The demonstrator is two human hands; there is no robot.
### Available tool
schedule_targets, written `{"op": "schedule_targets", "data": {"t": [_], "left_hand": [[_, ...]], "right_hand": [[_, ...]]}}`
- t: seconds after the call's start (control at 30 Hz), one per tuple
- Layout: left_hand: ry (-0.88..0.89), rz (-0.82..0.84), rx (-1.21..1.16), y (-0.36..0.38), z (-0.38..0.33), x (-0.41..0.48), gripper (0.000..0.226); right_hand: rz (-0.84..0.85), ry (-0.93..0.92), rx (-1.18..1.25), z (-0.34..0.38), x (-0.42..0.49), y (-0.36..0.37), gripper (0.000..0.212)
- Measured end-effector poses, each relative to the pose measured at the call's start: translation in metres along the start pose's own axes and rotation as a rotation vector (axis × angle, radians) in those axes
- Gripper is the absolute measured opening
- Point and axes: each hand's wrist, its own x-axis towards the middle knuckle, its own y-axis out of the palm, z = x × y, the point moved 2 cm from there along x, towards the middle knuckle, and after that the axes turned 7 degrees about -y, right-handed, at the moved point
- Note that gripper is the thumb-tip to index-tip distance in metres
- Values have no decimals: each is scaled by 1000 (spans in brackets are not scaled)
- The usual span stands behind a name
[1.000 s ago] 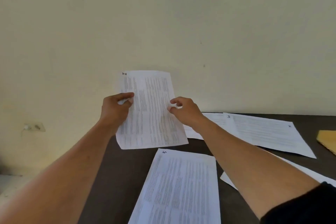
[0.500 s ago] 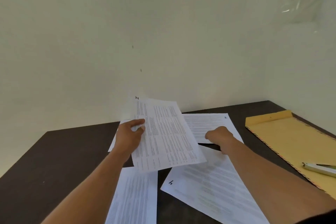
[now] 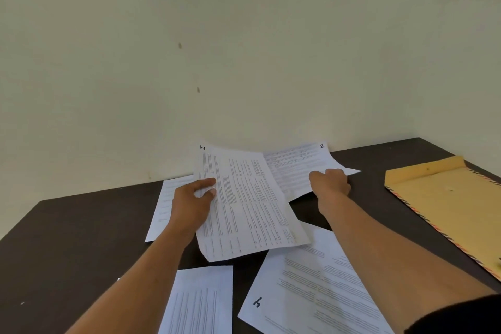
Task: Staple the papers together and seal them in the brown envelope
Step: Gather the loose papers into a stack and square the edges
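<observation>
Both my grips clamp paper: left grip (image 3: 189, 203) pinches the white printed sheet marked 1 (image 3: 249, 211); right grip (image 3: 330, 183) holds the white sheet marked 2 (image 3: 295, 168), tucked behind it, rightward.

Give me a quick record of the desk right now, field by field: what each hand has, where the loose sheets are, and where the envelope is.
Left hand: holds sheet marked 1 by its left edge, raised off the table
Right hand: grips sheet marked 2 at its near edge, partly behind sheet 1
Other sheets: sheet marked 4 flat, front right; front-centre sheet and far-left sheet flat, numbers not visible
Brown envelope: flat at the right, apart from the papers
Stapling: not yet done
</observation>
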Motion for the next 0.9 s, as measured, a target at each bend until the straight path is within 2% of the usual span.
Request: {"op": "schedule_targets", "data": {"t": [0.07, 0.17, 0.23, 0.27, 0.43, 0.6, 0.7, 0.8, 0.9], "left_hand": [[-6, 4, -17, 1, 2, 1, 25], [-16, 16, -33, 1, 4, 1, 24], [-23, 16, -52, -1, 2, -2, 24], [-26, 16, -67, -3, 1, -4, 24], [-56, 41, -162, -21, -16, -18, 22], [-80, 87, -320, -36, -56, -48, 21], [-63, 116, -347, -45, -80, -70, 19], [-18, 135, -389, -56, -97, -91, 19], [24, 124, -408, -62, -105, -109, 19]], "right_hand": [[17, -5, 65, 0, 5, 7, 31], [49, 101, 201, -4, 10, 15, 34], [57, 103, 169, -5, 6, 14, 15], [47, 84, 145, -3, 4, 12, 13], [-45, -191, 129, 24, -15, -15, 37], [-34, -494, 128, 76, -44, -57, 28], [54, -545, 186, 109, -70, -78, 29], [247, -520, 273, 140, -99, -99, 31], [411, -511, 234, 163, -127, -115, 31]]}}
